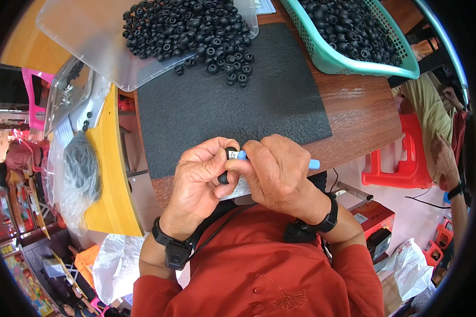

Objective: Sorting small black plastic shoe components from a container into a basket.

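My left hand (198, 171) is closed, pinching a small rounded black part (230, 152) between thumb and fingers. A second black piece (223, 178) shows lower down in the same hand's fingers. My right hand (277, 161) wraps round a slim tool with a light blue handle (314, 164), whose end sticks out on the right. The tool's blue front end meets the black part at my left fingertips; its tip is hidden. Both hands are held over the near edge of a dark grey mat (238, 105). Beyond them lies a heap of black parts (188, 31).
The heap spills from a clear plastic tray (90, 47) onto the mat. A green basket (330, 61) of similar parts stands far right on the wooden table (365, 116). To the left is a yellow table (108, 195) with a plastic bag (82, 169). A red stool (399, 166) and another person's arm (449, 169) are at right.
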Demonstrator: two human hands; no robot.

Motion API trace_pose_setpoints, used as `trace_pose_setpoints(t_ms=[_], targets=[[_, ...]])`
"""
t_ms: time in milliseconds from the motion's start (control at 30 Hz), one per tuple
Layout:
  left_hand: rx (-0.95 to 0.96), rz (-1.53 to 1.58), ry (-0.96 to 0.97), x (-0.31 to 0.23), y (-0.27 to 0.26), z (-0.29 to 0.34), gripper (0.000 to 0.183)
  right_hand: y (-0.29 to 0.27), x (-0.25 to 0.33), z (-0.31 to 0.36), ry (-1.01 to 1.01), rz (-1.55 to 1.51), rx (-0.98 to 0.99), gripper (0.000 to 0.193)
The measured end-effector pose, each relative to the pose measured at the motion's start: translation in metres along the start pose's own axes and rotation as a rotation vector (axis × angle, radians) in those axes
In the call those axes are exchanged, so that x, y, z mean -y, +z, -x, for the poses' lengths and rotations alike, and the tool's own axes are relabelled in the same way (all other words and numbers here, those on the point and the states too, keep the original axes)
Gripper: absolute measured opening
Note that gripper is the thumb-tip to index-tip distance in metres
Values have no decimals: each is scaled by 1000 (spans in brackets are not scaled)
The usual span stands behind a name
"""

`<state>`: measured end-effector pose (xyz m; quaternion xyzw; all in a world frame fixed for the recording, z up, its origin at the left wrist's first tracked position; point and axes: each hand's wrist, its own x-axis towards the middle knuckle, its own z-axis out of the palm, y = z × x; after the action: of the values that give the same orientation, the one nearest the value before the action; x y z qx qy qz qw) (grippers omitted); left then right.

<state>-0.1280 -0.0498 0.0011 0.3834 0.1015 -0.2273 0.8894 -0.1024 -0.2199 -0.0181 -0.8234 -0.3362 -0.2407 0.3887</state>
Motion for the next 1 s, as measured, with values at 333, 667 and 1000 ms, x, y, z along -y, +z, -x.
trace_pose_setpoints(t_ms=[333, 667, 1000], targets=[[59, -119, 129, -5, 1, -12, 31, 0, -20, 5, 174, -164, -155, 22], [-1, -327, -5, -51, 64, -68, 18, -7, -29, 18, 223, 50, -141, 25], [122, -644, 336, -70, 191, -195, 32, -9, -30, 23, 178, 66, -181, 27]])
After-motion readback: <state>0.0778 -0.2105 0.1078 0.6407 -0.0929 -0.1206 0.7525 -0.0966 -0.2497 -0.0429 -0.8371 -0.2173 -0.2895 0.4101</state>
